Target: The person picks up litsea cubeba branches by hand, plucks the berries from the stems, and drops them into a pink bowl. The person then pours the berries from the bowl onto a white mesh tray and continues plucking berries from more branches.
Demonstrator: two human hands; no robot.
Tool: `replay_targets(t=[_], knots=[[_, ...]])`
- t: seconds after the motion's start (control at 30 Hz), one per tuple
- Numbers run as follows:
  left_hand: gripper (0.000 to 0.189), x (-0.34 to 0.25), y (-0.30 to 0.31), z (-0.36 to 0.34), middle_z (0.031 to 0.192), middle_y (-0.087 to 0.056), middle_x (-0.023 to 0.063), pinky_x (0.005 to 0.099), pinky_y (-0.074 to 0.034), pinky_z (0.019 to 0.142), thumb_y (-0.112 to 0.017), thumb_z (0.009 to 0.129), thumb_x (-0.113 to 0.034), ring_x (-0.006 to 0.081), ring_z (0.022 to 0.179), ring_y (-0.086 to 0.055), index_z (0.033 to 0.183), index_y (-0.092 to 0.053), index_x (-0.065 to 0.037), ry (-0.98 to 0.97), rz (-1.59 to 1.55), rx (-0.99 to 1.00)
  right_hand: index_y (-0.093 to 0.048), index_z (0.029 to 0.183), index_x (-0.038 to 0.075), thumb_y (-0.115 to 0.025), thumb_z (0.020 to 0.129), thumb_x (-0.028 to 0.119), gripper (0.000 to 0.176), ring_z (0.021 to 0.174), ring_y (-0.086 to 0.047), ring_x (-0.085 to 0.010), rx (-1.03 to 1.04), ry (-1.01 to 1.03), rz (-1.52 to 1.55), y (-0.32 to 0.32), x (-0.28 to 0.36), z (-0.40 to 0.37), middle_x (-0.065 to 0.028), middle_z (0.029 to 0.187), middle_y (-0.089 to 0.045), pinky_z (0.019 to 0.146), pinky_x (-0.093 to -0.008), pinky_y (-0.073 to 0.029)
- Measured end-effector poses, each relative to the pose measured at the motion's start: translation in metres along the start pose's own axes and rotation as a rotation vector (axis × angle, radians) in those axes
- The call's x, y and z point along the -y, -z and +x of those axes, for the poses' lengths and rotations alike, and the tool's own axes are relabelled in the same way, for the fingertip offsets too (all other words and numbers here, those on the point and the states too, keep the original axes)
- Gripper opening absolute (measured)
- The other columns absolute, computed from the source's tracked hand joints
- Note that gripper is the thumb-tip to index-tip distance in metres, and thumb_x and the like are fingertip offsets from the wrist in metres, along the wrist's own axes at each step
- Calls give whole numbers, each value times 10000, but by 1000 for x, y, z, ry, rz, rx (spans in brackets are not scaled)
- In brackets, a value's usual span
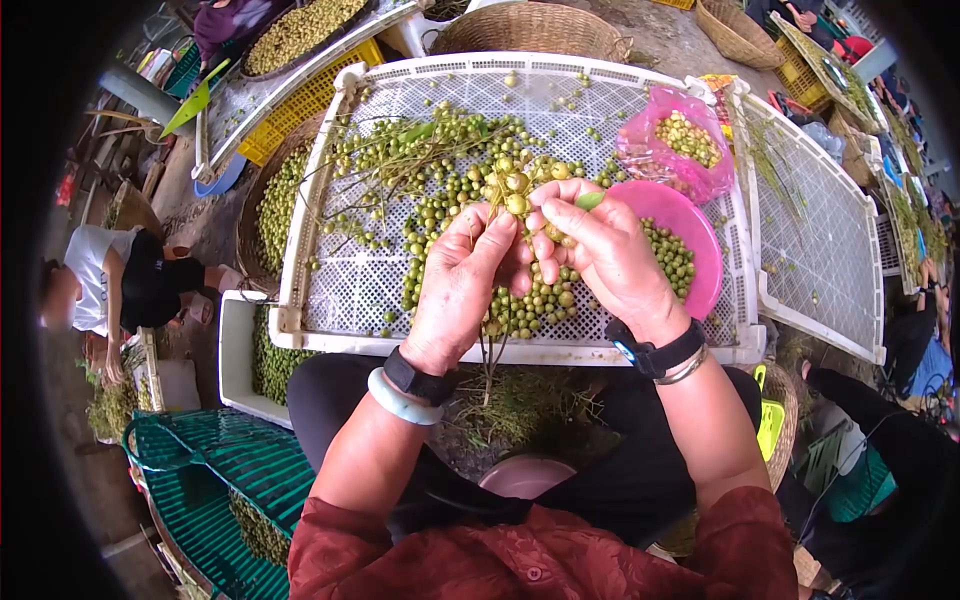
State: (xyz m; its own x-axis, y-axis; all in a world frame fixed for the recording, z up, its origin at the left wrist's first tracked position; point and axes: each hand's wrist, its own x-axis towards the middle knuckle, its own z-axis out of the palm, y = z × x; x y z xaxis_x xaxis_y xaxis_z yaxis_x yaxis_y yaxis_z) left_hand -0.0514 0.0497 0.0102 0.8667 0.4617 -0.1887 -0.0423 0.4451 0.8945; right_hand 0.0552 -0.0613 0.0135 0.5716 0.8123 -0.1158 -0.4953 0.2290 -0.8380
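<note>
Over a white perforated tray (335, 285) I hold a bunch of small round yellow-green fruits (513, 185) between both hands. My left hand (458, 275) is closed, with thumb and fingers pinching the bunch from the left. From the other side my right hand (615, 250) grips it too, fingers bent around some fruits beside a green leaf (589, 201). Part of the bunch is hidden behind my fingers. Loose greenish fruits (425, 235) lie beneath, and leafy fruit twigs (400, 160) spread to the left.
On the tray's right stand a pink bowl (708, 235) of green fruits and a pink plastic bag (725, 120) of yellower ones. Wicker baskets (530, 30) sit behind. At lower left are a green slatted basket (190, 490) and a seated person (105, 270).
</note>
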Motion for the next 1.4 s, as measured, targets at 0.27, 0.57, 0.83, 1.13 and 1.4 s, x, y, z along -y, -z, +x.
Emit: replay_targets(t=[0.27,0.57,0.83,1.13,1.4], knots=[[163,7,5,0,736,-506,-44,158,-341,526,-531,960,-210,15,623,-435,1005,-543,-54,-185,454,57,-536,928,42,-664,855,85,154,552,-539,-49,-7,105,-296,1,-4,5,-9,753,-572,437,-181,-428],[200,2,9,3,683,-536,-26,197,-415,532,-503,977,-253,52,587,-503,884,-518,-76,-37,316,80,-529,909,50,-598,883,69,76,541,-439,-15,82,49,-173,3,-4,1,35,733,-497,432,-181,-357],[187,4,25,15,780,-585,44,277,-524,635,-401,1001,-204,150,653,-600,929,-499,-61,101,-267,25,-530,929,64,-560,938,199,139,542,-421,-13,-86,-101,-83,13,-8,3,23,743,-510,402,-161,-315],[219,-11,37,17,639,-339,-50,209,-260,450,-378,1016,-244,55,508,-273,920,-465,-67,89,-750,108,-564,983,37,-515,960,347,315,538,-412,-9,64,-322,-211,13,-21,-3,5,763,-531,415,-162,-308],[234,-18,44,20,621,-317,-57,216,-231,444,-387,1012,-253,62,491,-239,886,-461,-70,6,-703,1,-574,876,53,-648,884,168,137,558,-448,-23,-24,74,-458,-14,-23,-11,49,685,-543,484,-203,-369]])
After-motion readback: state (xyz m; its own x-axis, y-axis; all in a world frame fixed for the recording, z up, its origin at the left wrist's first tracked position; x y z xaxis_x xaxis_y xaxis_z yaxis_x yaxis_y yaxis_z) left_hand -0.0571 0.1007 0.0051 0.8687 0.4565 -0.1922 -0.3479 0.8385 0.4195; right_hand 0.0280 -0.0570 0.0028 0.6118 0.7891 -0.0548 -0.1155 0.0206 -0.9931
